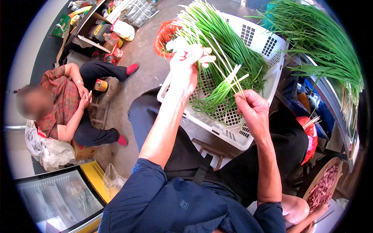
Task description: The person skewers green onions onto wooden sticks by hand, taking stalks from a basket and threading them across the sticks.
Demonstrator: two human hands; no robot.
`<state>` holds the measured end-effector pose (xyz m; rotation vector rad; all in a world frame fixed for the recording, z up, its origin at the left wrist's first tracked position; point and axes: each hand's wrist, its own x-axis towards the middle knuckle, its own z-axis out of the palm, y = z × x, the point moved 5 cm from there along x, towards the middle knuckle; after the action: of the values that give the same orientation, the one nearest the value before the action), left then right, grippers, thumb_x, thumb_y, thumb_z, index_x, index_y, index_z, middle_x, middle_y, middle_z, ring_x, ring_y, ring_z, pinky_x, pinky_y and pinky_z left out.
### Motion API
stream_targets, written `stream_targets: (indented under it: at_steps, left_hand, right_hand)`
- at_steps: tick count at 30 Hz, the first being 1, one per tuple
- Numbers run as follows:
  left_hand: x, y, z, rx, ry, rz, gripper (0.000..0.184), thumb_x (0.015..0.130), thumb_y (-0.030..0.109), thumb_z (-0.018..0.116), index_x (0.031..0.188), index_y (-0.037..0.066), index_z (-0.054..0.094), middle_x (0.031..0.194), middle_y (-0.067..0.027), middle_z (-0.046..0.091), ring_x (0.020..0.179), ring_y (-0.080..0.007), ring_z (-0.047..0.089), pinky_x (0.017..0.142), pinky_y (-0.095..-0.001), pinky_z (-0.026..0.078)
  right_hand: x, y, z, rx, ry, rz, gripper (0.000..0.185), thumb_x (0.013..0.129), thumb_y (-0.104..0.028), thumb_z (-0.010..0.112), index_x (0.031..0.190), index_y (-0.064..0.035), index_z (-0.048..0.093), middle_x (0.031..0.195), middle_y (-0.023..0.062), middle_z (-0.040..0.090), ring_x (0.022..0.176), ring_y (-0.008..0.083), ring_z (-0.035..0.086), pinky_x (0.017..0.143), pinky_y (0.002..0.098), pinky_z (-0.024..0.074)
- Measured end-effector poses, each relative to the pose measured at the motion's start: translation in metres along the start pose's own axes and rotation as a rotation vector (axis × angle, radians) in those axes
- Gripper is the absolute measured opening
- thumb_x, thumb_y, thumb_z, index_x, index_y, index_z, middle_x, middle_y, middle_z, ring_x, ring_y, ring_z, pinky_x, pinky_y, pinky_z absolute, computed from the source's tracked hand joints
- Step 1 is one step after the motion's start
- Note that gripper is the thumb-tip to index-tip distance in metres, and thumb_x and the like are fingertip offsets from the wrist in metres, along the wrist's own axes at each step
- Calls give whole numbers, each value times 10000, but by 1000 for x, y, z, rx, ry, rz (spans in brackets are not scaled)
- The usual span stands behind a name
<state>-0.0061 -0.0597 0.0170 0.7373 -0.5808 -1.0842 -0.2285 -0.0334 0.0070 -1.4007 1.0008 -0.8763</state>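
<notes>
Floor (121, 95) around white perforated basket (258, 33); garlic chives (235, 44) inside. Over basket: right hand (255, 111), fingers pinched on pale stalks (239, 89); left hand (188, 64), fingers part-curled, hold unclear. Likely step: stalk sorting; next move calls for light grip.

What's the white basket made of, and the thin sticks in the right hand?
The white basket looks like hard, smooth plastic: it has neat rows of holes. The thin sticks in the right hand seem plain bamboo or wood, being pale, straight and slim; I can't tell which.
</notes>
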Motion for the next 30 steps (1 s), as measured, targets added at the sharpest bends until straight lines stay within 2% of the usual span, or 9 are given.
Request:
stream_targets:
  at_steps: [15, 21, 23, 26, 29, 30]
  left_hand:
    - [0, 1, 1, 118, -47, 75, 146, 902, 24, 627, 1019, -61, 617, 925, -195, 695, 732, -250, 705, 612, -279, 532]
    - [-2, 3, 2, 207, -24, 103, 91, 907, 33, 622, 963, -38, 627, 925, -189, 697, 740, -254, 705, 625, -287, 531]
    - [-3, 4, 4, 19, -2, -79, 77, 913, 50, 617, 937, -23, 631, 923, -181, 697, 785, -259, 704, 664, -307, 529]
    - [2, -1, -6, 18, -82, -85, 85, 914, 62, 617, 951, -12, 639, 948, -167, 695, 847, -254, 696, 713, -312, 521]
    - [-3, -4, -2, 113, -33, -113, 127, 913, 125, 621, 954, 6, 635, 1024, -156, 671, 937, -246, 655, 751, -315, 512]
    - [-3, -8, -2, 144, -54, -103, 127, 906, 114, 626, 951, -2, 651, 1031, -146, 667, 958, -227, 641, 798, -326, 498]
  right_hand:
    - [-1, 3, -2, -7, -14, 4, 68, 909, -68, 626, 890, -12, 660, 662, -41, 569, 592, 30, 500, 539, 206, 410]
    - [-1, 2, -3, 21, -22, 40, 66, 908, -63, 624, 880, -12, 656, 660, -38, 569, 592, 31, 504, 536, 208, 412]
    - [-1, 0, -3, 1, -18, 45, 67, 907, -65, 625, 878, -13, 655, 655, -38, 566, 590, 30, 502, 532, 209, 410]
    - [-1, 3, -3, -17, -13, 39, 67, 905, -66, 626, 874, -13, 654, 646, -36, 561, 584, 30, 500, 525, 210, 405]
    - [-2, 4, -5, -15, -14, 39, 69, 903, -65, 622, 871, -11, 653, 641, -34, 558, 580, 30, 498, 522, 210, 402]
    - [-3, 4, -6, -18, -14, 51, 71, 902, -64, 619, 871, -10, 653, 640, -34, 558, 578, 31, 497, 523, 210, 402]
